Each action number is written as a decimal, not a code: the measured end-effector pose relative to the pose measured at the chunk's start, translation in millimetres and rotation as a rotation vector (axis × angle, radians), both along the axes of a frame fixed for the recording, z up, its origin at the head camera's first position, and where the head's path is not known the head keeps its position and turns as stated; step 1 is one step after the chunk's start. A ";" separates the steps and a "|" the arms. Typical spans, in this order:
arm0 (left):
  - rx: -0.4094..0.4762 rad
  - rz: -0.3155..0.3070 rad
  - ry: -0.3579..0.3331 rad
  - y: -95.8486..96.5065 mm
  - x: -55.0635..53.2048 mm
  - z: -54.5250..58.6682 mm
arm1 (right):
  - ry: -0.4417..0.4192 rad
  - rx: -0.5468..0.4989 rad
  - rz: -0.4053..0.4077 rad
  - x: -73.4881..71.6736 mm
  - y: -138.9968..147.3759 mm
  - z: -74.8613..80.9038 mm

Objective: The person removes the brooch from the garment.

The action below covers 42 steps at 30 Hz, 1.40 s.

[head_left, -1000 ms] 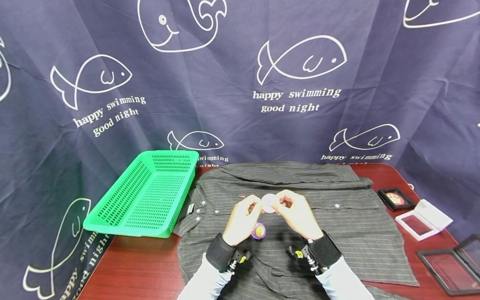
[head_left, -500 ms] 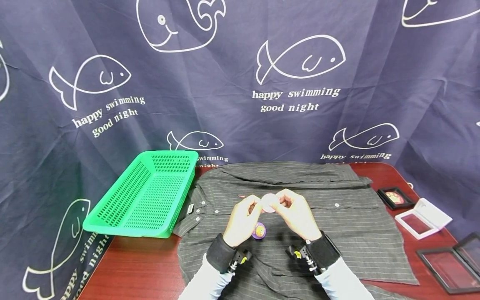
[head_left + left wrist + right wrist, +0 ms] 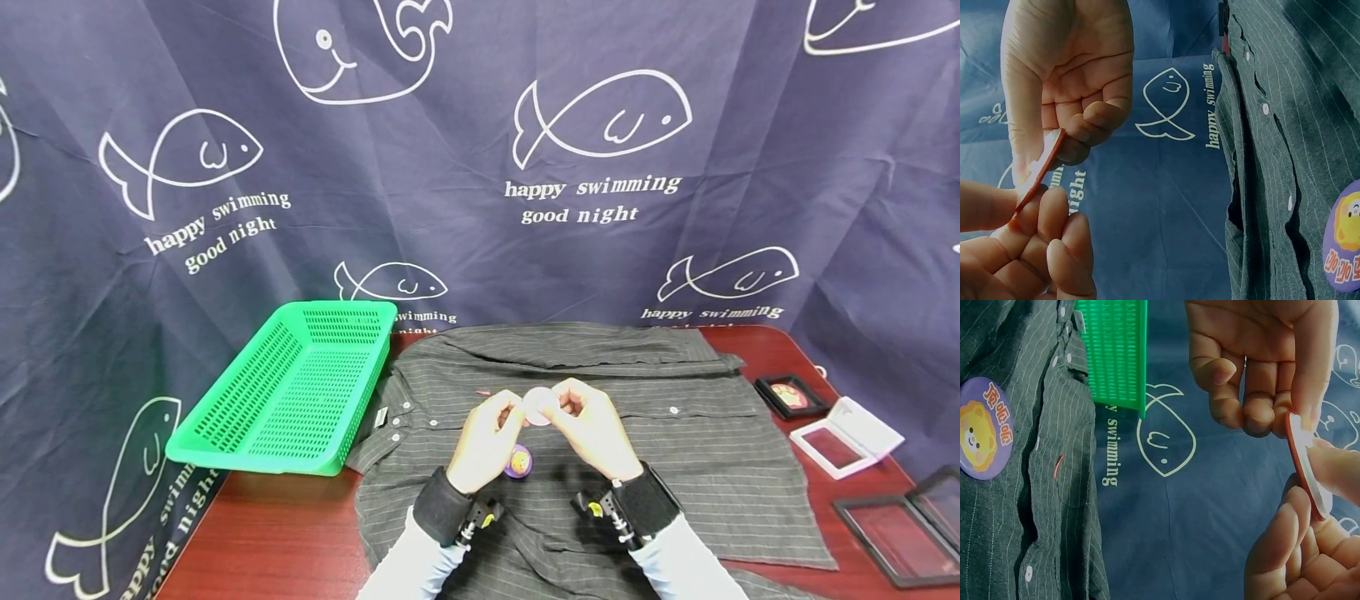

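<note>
Two hands work on one thin, round disc (image 3: 541, 406), pale on the face turned up toward the head, with a red edge that shows in both wrist views. It is lifted above a dark striped shirt (image 3: 697, 492) spread over the worktop (image 3: 292, 533). The left hand (image 3: 483, 443) pinches one side of the disc between thumb and forefinger; the right hand (image 3: 597, 429) pinches the opposite side, its thumb pressed flat on the pale face and its forefinger behind. The other fingers of both hands are bent and appear to carry no load. Just beside the left hand, on the shirt, lies a purple badge (image 3: 520, 461) with a yellow lion face, and a small red strip (image 3: 1059, 466) lies on the cloth too. A green basket (image 3: 255, 461) stands to the left of the shirt; to the right are a black case (image 3: 791, 397), a white case (image 3: 873, 427) and a black frame (image 3: 867, 547). I judge the step in hand to be two-handed handling of the disc by its rim; whether it is being pressed, prised or merely examined, I cannot tell. Any next move would seem to call for one pinch to hold firm while the other eases, since an edge this thin could slip.
</note>
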<state>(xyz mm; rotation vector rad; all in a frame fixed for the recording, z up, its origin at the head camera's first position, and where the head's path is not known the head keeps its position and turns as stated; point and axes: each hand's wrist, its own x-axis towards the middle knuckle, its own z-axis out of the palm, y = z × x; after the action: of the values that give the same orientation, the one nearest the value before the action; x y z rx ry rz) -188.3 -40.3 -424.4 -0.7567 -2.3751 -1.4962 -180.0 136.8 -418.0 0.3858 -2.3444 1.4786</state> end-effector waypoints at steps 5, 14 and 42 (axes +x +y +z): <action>0.016 -0.020 -0.005 -0.8 -0.1 1.2 | -0.029 -0.005 0.005 -0.6 1.3 0.3; 0.038 -0.054 -0.035 -2.4 -2.8 -0.9 | -0.052 -0.013 0.064 -2.8 4.8 -1.2; 0.114 -0.045 -0.019 -5.5 -3.1 1.8 | -0.039 -0.081 0.125 -7.1 10.9 -1.4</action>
<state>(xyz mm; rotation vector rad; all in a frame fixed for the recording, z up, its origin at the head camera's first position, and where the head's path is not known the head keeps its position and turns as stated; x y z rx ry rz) -191.4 -45.8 -422.6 -0.7773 -2.2776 -1.6473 -187.0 147.7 -419.4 0.4938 -2.3183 1.6469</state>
